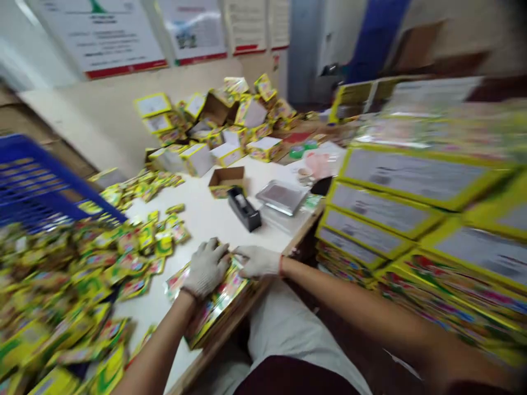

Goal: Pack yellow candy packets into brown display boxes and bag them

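A yellow printed carton [224,296] with a shiny clear film on it lies at the front edge of the white table. My left hand [206,269], in a white knit glove, presses on top of it with fingers bent over it. Gloved the same way, my right hand [258,260] grips its far right end, fingertips close to those of the left. Blur hides exactly what the fingertips pinch. Beyond the hands stands a black tape dispenser [244,209]. Loose yellow sachets [132,258] lie to the left of the carton.
A blue plastic crate [53,181] tips over the sachet heap at left. An open small box [227,181] and a silver tray [282,196] sit past the dispenser. Piled cartons [239,120] fill the table's back. Tall stacked cartons [395,197] stand close on the right.
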Demonstrator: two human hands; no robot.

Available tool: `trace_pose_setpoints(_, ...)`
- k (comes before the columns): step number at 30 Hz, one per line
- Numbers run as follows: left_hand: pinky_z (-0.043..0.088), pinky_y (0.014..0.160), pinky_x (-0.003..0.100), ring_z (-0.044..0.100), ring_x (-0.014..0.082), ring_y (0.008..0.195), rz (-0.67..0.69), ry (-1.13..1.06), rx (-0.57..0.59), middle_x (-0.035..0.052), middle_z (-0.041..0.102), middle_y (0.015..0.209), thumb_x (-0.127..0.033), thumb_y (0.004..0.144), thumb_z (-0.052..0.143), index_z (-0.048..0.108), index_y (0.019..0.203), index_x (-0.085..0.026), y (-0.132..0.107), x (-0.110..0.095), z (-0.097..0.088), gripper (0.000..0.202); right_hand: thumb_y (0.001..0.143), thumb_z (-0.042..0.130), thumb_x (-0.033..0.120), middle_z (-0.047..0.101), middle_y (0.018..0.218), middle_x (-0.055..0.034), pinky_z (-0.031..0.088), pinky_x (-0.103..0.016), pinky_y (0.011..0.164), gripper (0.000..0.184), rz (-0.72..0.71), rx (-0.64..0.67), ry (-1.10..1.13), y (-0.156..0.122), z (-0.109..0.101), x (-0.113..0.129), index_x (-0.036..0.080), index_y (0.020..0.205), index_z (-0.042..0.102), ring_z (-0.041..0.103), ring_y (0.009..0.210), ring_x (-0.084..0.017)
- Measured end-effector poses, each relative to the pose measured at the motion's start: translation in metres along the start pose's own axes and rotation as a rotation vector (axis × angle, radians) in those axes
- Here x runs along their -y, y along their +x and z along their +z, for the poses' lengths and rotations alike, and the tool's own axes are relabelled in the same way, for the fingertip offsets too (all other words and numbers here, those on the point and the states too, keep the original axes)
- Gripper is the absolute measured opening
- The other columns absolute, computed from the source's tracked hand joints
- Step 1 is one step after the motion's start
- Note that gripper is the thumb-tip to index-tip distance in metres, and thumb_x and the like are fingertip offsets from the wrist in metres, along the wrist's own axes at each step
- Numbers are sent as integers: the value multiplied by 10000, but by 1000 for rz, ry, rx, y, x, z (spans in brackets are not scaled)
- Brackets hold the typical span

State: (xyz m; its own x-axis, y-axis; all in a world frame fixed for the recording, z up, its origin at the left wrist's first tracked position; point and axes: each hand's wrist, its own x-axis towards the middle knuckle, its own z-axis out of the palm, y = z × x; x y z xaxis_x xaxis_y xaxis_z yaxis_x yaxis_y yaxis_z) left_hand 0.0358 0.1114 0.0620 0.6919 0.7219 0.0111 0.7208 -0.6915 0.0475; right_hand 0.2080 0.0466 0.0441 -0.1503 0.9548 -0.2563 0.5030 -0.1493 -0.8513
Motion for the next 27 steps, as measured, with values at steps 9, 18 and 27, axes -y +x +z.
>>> trace_pose_setpoints(9, 474, 927, 409, 533, 272, 1162, -105, -44, 56, 71, 558, 1287, -400, 961, 511, 571, 1300, -294, 9, 8, 7, 360, 724, 664, 262, 526, 650, 48, 361, -244, 586, 307, 79, -143, -21, -3, 14, -15, 178, 1019, 649, 498, 637, -135)
trace_pose_setpoints(18, 462, 904, 443, 530, 287, 1128, -116, -42, 18, 78, 544, 1262, -400, 930, 556, 624, 1243, -325, 8, 2, 12, 329, 733, 576, 152, 500, 545, 80, 311, -193, 377, 214, 305, 5, 291, 2, 9, -15, 192, 943, 576, 441, 398, -78)
trace_pose_setpoints(27, 420, 956, 470, 503, 298, 1165, -108, -19, 13, 91, 513, 1279, -519, 941, 524, 639, 1211, -319, 6, -3, 15, 356, 777, 679, 282, 528, 580, 60, 464, -200, 445, 185, 395, -27, 633, -19, 19, -22, 206, 804, 512, 557, 440, -88)
